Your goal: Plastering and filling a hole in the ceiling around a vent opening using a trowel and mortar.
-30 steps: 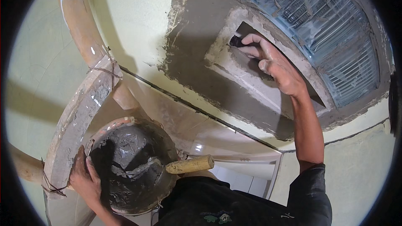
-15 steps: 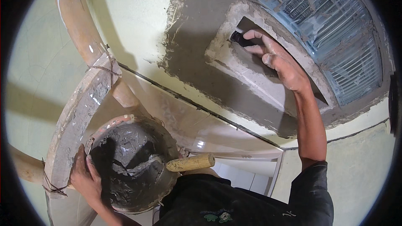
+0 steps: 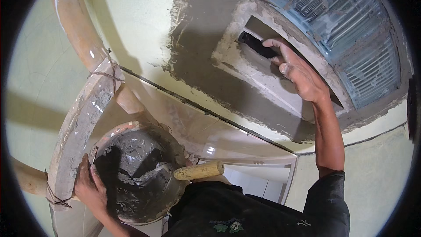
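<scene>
From here I count two hands [image 3: 91, 186], one tub [image 3: 117, 131], one wooden handle [image 3: 198, 171], one board [image 3: 80, 127], two poles [image 3: 79, 26], two wire ties [image 3: 58, 201], one slatted window [image 3: 331, 22], one wall opening [image 3: 262, 28] and one dark shirt [image 3: 263, 217].

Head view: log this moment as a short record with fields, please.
Left hand: on the left side of the bucket
Right hand: reaching into the opening, fingers curled near a dark patch; grip unclear
Bucket contents: wet-looking grey mix
Handle: wooden, jutting past the bucket's right edge
Grille: bluish, slatted, smeared, right of the opening
</scene>
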A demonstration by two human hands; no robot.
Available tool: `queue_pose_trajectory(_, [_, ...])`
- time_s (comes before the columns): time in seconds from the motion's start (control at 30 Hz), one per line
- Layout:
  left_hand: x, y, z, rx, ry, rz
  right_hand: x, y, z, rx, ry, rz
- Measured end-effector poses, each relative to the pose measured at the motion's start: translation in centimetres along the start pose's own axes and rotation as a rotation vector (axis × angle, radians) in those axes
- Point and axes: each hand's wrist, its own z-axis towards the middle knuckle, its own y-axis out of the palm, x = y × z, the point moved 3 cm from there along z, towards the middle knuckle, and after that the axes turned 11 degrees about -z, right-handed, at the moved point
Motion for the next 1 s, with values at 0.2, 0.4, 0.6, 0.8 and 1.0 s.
queue_pose_trajectory(0.2, [-0.3, -0.1, -0.1, 0.001, -0.012, -0.034, -1.8, -0.6, -1.6, 0.026, 0.056, -0.286])
queue_pose_trajectory(0.4, [-0.3, 0.2, 0.1, 0.029, 0.051, -0.046, -2.1, 0.5, 0.4, 0.173, -0.092, -0.225])
queue_pose_trajectory(0.6, [0.2, -0.1, -0.1, 0.030, 0.022, -0.031, -2.1, 0.6, 1.2, 0.084, -0.199, -0.166])
queue_pose_trajectory(0.8, [-0.2, 0.0, -0.3, 0.049, 0.024, -0.008, -1.6, 0.6, 1.0, 0.099, -0.111, -0.167])
queue_pose_trajectory(1.0, [-0.2, 0.2, 0.1, 0.039, 0.011, -0.066, -0.4, 0.3, 0.1, 0.147, -0.162, -0.178])
